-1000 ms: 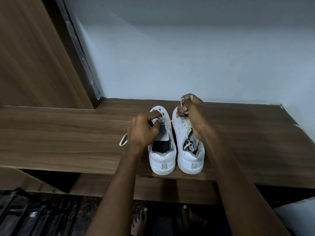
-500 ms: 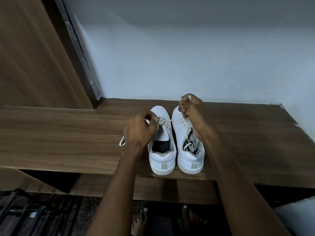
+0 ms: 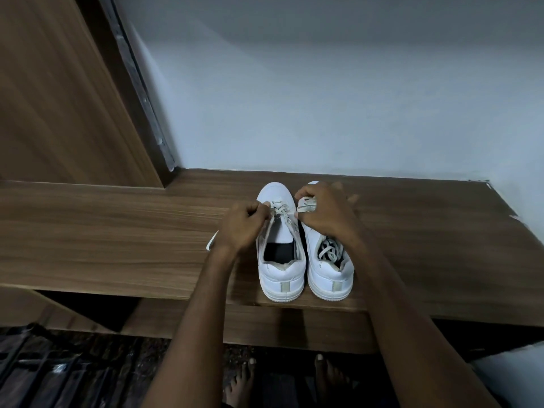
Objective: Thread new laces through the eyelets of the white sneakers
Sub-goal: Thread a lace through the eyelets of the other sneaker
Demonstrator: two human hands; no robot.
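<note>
Two white sneakers stand side by side on a wooden shelf [image 3: 117,231], heels toward me. The left sneaker [image 3: 281,272] has a pale lace [image 3: 281,212] crossed through its front eyelets only. My left hand [image 3: 243,225] pinches that lace at the shoe's left side, and a loose lace end [image 3: 212,241] trails out behind my wrist. My right hand [image 3: 326,214] holds a bunched length of lace over the toe of the right sneaker [image 3: 331,278]. More lace [image 3: 329,250] lies coiled inside the right sneaker's opening.
A white wall rises right behind the shelf. A tall wooden panel [image 3: 59,98] stands at the left. The shelf's front edge is just below the heels; my bare feet [image 3: 326,375] stand on the dark floor beneath it.
My right hand dropped from above the right sneaker's toe and moved toward the left sneaker's lacing. My left hand shifted up and inward along the lace.
</note>
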